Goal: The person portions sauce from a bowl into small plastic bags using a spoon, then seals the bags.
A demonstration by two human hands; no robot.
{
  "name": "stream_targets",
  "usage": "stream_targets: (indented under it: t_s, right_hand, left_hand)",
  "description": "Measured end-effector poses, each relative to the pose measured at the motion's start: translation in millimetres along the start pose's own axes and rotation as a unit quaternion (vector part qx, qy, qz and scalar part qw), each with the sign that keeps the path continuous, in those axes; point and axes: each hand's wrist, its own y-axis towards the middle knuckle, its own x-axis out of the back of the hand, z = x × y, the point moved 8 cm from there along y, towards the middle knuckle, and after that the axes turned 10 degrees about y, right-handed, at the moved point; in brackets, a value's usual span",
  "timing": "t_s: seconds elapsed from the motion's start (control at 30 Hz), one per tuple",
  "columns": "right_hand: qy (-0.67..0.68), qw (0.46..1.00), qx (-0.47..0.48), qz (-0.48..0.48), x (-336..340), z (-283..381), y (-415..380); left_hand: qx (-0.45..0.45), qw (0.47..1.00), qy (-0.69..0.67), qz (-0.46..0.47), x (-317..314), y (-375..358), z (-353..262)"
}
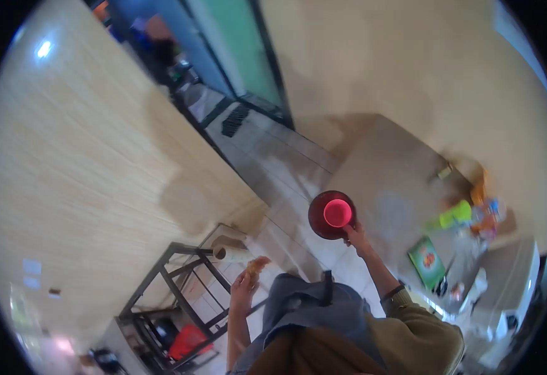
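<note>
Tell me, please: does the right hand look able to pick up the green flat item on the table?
Probably not now: the right hand holds the dark red dish. Once free, it likely could; the green flat item lies nearby, uncovered.

The cup (337, 213) is smooth pink plastic with a slight sheen, set within the dark red, plastic-looking dish (316, 215), while the table (383, 162) has a smooth, fairly matt grey-brown top. Pale tiles (286, 219) look smooth with a faint gloss, beside a dark, metal-looking frame (172, 281). The apron (298, 312) is soft matt blue-grey cloth, the sleeve (420, 325) matt olive knit, and the green tumbler (456, 214) bright, plastic-looking.
</note>
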Motion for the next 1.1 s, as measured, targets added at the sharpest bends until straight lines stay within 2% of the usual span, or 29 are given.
stream_targets:
  t_s: [0.13,0.2,0.23,0.3,0.37,0.4,0.43,0.5,0.57,0.63,0.7,0.83,0.93,0.97,1.0,1.1]
  right_hand:
    - [0.007,1.0,-0.003,0.027,-80,53,91]
    - [0.031,0.999,-0.016,0.016,-110,54,130]
    - [0.037,0.999,-0.026,0.002,-120,48,144]
    - [0.054,0.997,-0.033,-0.032,-137,48,166]
    - [0.09,0.995,-0.041,-0.031,-157,46,180]
    - [0.108,0.993,-0.047,-0.033,-167,46,191]
    - [0.117,0.991,-0.047,-0.048,-170,44,203]
    - [0.126,0.986,-0.064,-0.083,-165,27,215]
    - [0.131,0.985,-0.066,-0.091,-165,22,235]
    - [0.135,0.985,-0.063,-0.083,-160,19,261]
    - [0.116,0.985,-0.057,-0.113,-159,26,291]
    - [0.094,0.987,-0.075,-0.105,-161,47,394]
    - [0.061,0.995,-0.068,-0.033,-182,99,493]
    - [0.049,0.997,-0.044,0.027,-191,118,529]
    - [0.012,0.997,-0.041,0.059,-211,158,605]
    - [-0.055,0.992,-0.056,0.095,-272,203,698]
  left_hand:
    - [0.001,1.0,-0.02,0.0,3,71,-55]
    - [-0.009,0.999,-0.01,0.036,-5,120,-86]
    - [0.015,0.999,0.017,0.035,-9,143,-104]
    - [-0.109,0.975,0.171,0.089,-24,189,-153]
    - [-0.001,0.99,0.079,0.114,-46,222,-193]
    - [-0.004,0.988,0.086,0.131,-63,234,-221]
    - [-0.02,0.972,0.068,0.223,-86,243,-255]
    - [-0.005,0.961,0.061,0.269,-105,272,-274]
    - [0.017,0.976,0.106,0.19,-110,332,-279]
    - [0.031,0.975,0.085,0.201,-128,364,-292]
    - [0.048,0.975,0.069,0.206,-142,396,-306]
    - [0.045,0.983,0.048,0.172,-155,466,-333]
    - [0.049,0.991,-0.028,0.119,-162,504,-370]
    - [0.0,0.993,-0.05,0.103,-162,521,-380]
    - [-0.019,0.994,-0.079,0.067,-168,560,-410]
    - [-0.025,0.996,-0.083,-0.025,-142,593,-438]
